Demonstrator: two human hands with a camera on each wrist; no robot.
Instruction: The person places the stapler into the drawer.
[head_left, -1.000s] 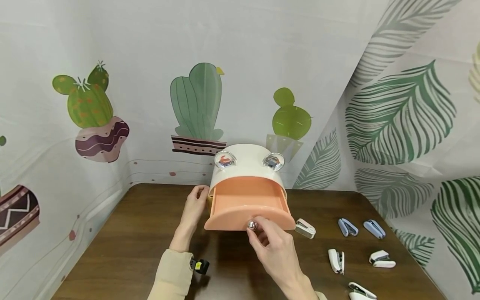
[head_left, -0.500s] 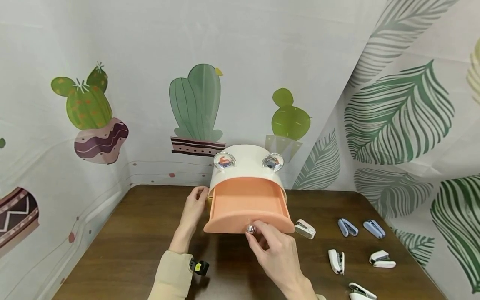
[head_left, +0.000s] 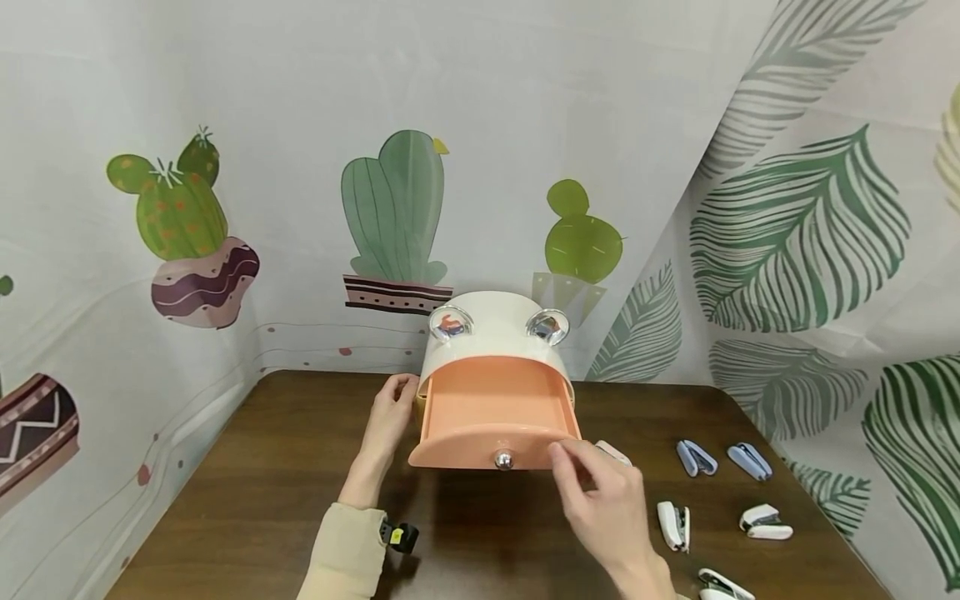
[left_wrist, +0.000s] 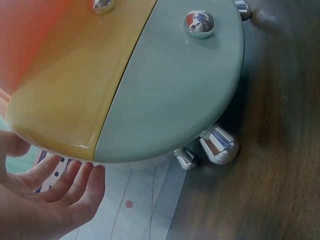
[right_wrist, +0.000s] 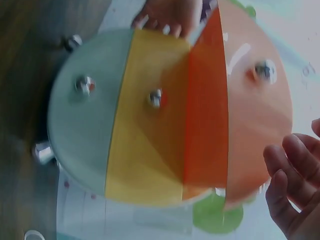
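A small cabinet [head_left: 491, 325] with a white shell and two shiny eye-like domes stands at the back of the table. Its peach top drawer [head_left: 491, 396] is pulled out, and no contents show inside. The silver knob [head_left: 504, 460] on that drawer is uncovered. Below it, the yellow drawer [left_wrist: 75, 80] and green drawer [left_wrist: 170, 85] are closed. My left hand [head_left: 388, 417] rests against the cabinet's left side with relaxed fingers. At the right end of the drawer front is my right hand [head_left: 607, 504], fingers loosely bent and holding nothing; whether it touches the drawer I cannot tell.
Several mini staplers lie on the right of the table, among them a blue stapler [head_left: 696, 458] and a white stapler [head_left: 673, 525]. Another pale stapler [head_left: 613, 452] is partly hidden behind my right hand. A patterned cloth [head_left: 300, 167] hangs behind the table.
My right hand has let go of the drawer's knob and moved right along the drawer front. Before that, the drawer came slightly farther out. My left hand has stayed in place.
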